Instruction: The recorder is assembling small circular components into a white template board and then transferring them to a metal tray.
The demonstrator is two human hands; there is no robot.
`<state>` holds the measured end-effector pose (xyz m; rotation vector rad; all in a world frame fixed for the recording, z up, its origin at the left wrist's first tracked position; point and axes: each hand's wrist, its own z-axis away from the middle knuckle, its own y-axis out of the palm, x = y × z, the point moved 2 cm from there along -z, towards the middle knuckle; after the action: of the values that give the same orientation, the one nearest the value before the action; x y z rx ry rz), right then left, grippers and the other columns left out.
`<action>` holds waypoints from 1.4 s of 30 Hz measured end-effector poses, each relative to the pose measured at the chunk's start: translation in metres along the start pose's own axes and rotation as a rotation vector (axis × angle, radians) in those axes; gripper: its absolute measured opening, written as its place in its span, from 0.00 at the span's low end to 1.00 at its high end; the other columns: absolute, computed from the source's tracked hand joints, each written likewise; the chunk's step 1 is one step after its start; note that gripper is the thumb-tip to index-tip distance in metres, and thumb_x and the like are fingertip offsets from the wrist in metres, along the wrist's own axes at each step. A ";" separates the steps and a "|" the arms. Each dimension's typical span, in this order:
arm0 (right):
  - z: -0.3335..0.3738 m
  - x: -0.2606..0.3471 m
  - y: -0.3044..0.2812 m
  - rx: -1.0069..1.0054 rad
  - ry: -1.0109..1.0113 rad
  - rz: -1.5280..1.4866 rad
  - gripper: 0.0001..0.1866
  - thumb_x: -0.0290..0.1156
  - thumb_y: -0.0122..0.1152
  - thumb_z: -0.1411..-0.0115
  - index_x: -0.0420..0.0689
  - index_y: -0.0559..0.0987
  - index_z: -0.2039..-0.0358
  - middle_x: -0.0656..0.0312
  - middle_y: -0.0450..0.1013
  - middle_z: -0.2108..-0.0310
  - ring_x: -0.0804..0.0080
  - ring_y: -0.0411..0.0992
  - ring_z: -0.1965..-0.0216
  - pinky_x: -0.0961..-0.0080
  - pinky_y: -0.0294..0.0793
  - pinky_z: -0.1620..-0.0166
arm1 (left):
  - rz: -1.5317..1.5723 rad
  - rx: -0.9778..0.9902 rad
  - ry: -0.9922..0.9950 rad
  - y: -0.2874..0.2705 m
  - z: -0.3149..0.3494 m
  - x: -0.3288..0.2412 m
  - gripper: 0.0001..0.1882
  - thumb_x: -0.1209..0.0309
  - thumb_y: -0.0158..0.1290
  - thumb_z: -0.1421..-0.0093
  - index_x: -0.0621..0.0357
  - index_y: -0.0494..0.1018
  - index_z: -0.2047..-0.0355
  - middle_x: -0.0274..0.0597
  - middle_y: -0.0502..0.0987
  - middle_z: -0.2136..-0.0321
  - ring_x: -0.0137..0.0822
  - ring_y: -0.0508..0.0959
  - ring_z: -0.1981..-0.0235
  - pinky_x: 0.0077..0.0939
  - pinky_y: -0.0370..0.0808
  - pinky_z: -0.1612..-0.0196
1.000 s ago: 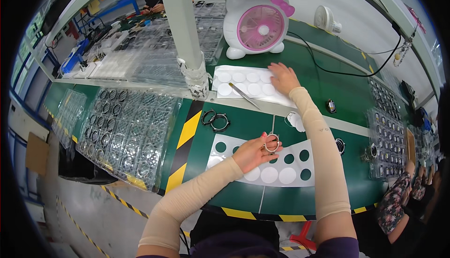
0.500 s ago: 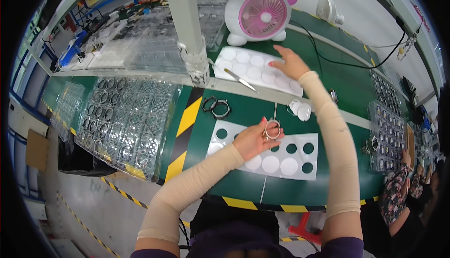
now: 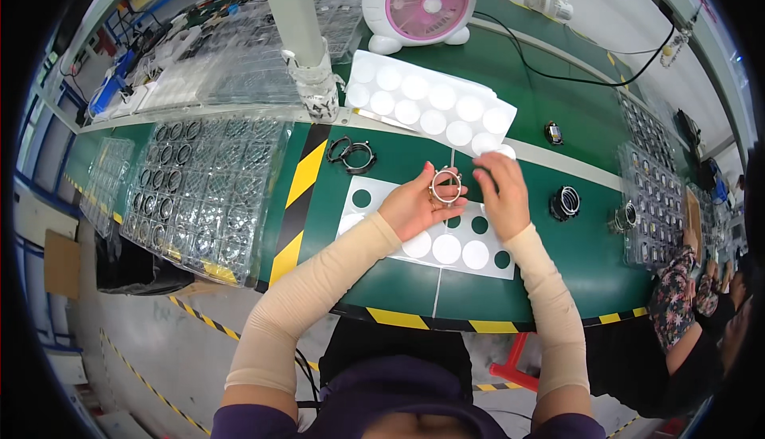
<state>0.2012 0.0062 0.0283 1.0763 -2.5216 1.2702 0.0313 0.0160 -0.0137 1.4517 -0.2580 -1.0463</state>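
Note:
My left hand [image 3: 414, 209] is palm up, its fingers closed round a silver ring-shaped watch case [image 3: 457, 195]. Just to the right is my right hand [image 3: 508, 200], with thumb and fingers apart and nothing visible between them. Beneath both hands lies a white sheet of round stickers [image 3: 378, 187], with several round gaps showing green table. A second white sticker sheet [image 3: 443, 98] lies beyond them, tilted. Loose white discs [image 3: 505, 150] peek out at its near right corner, just past my right fingertips. Black watch cases [image 3: 360, 157] rest left of my left hand.
Clear plastic trays of watch cases [image 3: 209, 192] stand at the left, and more filled trays [image 3: 647, 200] at the right. Another watch case [image 3: 565, 203] sits right of my right hand. A pink and white fan [image 3: 430, 2] stands behind. A post [image 3: 296, 25] rises at the back left.
My right hand has come back from the far sticker sheet to beside the watch case. That sheet now lies nearer, covering most of the tweezers and part of the loose discs. The view has shifted.

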 end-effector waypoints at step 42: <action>-0.143 -0.064 0.099 0.358 -0.043 0.224 0.11 0.37 0.62 0.55 0.44 0.79 0.73 0.55 0.72 0.69 0.57 0.69 0.64 0.66 0.68 0.60 | 0.011 0.033 -0.021 -0.007 -0.001 0.004 0.26 0.51 0.35 0.38 0.57 0.60 0.49 0.49 0.72 0.58 0.44 0.71 0.54 0.39 0.67 0.49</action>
<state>0.1570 0.1861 0.0291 0.9026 -2.5662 1.8320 0.0312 0.0150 -0.0214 1.4677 -0.2992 -1.0534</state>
